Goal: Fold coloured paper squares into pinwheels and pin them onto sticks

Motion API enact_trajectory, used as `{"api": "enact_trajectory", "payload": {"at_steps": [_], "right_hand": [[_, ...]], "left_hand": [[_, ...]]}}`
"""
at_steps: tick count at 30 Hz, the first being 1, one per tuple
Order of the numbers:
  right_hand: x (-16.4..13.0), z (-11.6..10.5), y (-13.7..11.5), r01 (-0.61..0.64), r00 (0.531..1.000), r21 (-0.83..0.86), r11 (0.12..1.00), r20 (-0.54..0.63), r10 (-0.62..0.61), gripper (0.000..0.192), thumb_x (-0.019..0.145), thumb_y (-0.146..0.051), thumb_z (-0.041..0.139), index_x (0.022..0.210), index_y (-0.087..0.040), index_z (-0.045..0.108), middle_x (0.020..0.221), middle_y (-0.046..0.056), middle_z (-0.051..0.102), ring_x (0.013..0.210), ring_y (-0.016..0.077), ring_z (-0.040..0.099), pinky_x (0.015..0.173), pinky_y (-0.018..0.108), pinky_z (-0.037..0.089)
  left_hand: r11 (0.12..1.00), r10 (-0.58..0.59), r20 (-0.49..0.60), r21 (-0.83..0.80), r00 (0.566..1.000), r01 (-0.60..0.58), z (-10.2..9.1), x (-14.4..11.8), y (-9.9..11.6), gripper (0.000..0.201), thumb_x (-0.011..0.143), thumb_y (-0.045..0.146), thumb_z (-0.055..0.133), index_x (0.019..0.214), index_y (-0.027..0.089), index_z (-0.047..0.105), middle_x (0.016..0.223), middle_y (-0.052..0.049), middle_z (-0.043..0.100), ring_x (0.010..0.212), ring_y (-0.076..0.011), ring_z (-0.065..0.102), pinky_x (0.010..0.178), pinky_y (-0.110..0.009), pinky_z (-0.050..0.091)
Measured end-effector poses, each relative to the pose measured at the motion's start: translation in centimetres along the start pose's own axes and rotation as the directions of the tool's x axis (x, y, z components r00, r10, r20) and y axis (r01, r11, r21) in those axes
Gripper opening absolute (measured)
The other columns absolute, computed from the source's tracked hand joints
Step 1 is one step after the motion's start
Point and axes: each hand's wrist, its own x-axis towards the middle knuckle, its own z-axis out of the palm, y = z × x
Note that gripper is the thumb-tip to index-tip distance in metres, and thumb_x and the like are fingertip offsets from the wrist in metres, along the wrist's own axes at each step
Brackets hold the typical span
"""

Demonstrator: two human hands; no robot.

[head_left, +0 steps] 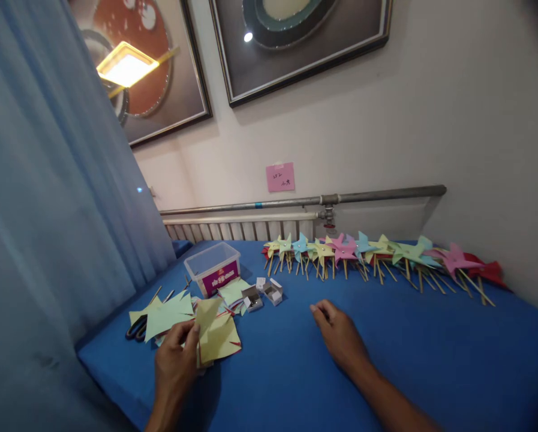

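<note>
My left hand (177, 354) pinches a sheet of yellow paper (207, 313) that stands upright between thumb and fingers. Under and beside it lies a loose pile of cut paper, with a yellow square (221, 337) and a pale green square (168, 315) on top. My right hand (338, 333) is closed over the blue tablecloth, its thumb against the curled fingers. Whether anything small is inside it I cannot make out. Between the hands, farther back, are two small open boxes, one (252, 298) with small dark bits inside and another (273, 292) beside it.
A clear plastic tub (212, 269) with a purple label stands behind the paper pile. Black-handled scissors (136, 329) lie at the left. Several paper pinwheels (343, 249) on sticks line the table's back edge, below a wall pipe (385, 195). A blue curtain (48, 198) hangs at the left.
</note>
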Motion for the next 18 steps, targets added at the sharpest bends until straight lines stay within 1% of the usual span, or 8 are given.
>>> {"api": "enact_trajectory", "payload": {"at_steps": [3,5,7,9,11,14,16,18], "right_hand": [[-0.3,0.2,-0.1,0.037,0.999,0.025,0.999,-0.027,-0.036,0.036,0.091,-0.054,0.044,0.071,-0.026,0.053,0.058,-0.002,0.056,0.055,0.0182,0.05,0.056,0.029,0.034],[-0.7,0.3,-0.5,0.065,0.997,0.035,0.997,-0.038,-0.063,0.035,0.092,-0.053,0.044,0.073,-0.026,0.055,0.06,-0.001,0.058,0.057,0.0185,0.052,0.058,0.029,0.036],[-1.1,0.3,-0.9,0.092,0.995,0.051,0.994,-0.034,-0.091,0.034,0.093,-0.052,0.044,0.075,-0.026,0.056,0.063,-0.001,0.06,0.059,0.0188,0.055,0.059,0.029,0.038],[-1.3,0.3,-1.1,0.084,0.995,0.074,0.994,-0.055,-0.08,0.033,0.094,-0.052,0.045,0.077,-0.026,0.058,0.066,-0.001,0.062,0.063,0.0191,0.058,0.061,0.029,0.041],[-1.3,0.3,-1.0,0.044,0.997,0.135,0.99,-0.062,-0.036,0.033,0.093,-0.053,0.047,0.083,-0.026,0.061,0.071,0.0,0.065,0.067,0.0199,0.061,0.064,0.03,0.045],[-0.8,0.5,-0.2,-0.06,0.995,0.313,0.948,-0.055,0.082,0.039,0.09,-0.06,0.05,0.094,-0.025,0.064,0.079,0.003,0.07,0.072,0.0223,0.067,0.068,0.032,0.051],[-0.4,0.7,0.5,-0.104,0.99,0.463,0.88,-0.039,0.137,0.046,0.086,-0.067,0.055,0.1,-0.024,0.065,0.09,0.007,0.073,0.08,0.0249,0.071,0.072,0.035,0.056],[-0.1,0.8,1.1,-0.129,0.988,0.587,0.799,0.007,0.154,0.052,0.085,-0.072,0.056,0.101,-0.024,0.065,0.097,0.01,0.075,0.084,0.0259,0.072,0.074,0.036,0.058]], "left_hand": [[0.977,-0.094,0.016,-0.19,0.995,0.095,0.7,0.4,2.0,0.043,0.07,0.061,0.067,0.079,0.019,0.072,0.072,-0.003,0.073,0.07,-0.0231,0.066,0.063,-0.029,0.048],[0.954,-0.089,0.036,-0.284,0.995,0.096,2.0,0.6,3.9,0.042,0.069,0.059,0.07,0.078,0.018,0.071,0.066,-0.001,0.07,0.065,-0.0201,0.063,0.06,-0.027,0.046],[0.942,-0.016,0.076,-0.334,0.997,0.04,4.2,0.8,6.1,0.039,0.071,0.056,0.07,0.078,0.017,0.07,0.066,0.0,0.068,0.063,-0.018,0.06,0.059,-0.026,0.045],[0.937,0.102,0.139,-0.347,0.985,-0.048,7.0,1.0,8.5,0.034,0.073,0.052,0.068,0.074,0.017,0.068,0.065,0.0,0.066,0.062,-0.0167,0.058,0.059,-0.025,0.043],[0.937,0.217,0.233,-0.323,0.948,-0.135,10.2,0.9,10.5,0.028,0.078,0.046,0.063,0.07,0.018,0.065,0.062,0.001,0.062,0.06,-0.016,0.056,0.058,-0.025,0.04],[0.938,0.339,0.335,-0.184,0.879,-0.292,14.7,-0.2,12.4,0.022,0.087,0.033,0.056,0.07,0.02,0.062,0.062,0.002,0.061,0.061,-0.0154,0.056,0.061,-0.026,0.038],[0.882,0.457,0.363,-0.065,0.812,-0.467,16.9,-1.6,12.6,0.02,0.089,0.023,0.053,0.072,0.02,0.061,0.068,0.0,0.064,0.067,-0.0162,0.058,0.066,-0.027,0.039],[0.78,0.575,0.371,0.021,0.729,-0.626,18.3,-3.4,12.2,0.02,0.091,0.016,0.051,0.075,0.02,0.063,0.079,-0.004,0.067,0.075,-0.0179,0.061,0.071,-0.028,0.04]]}}
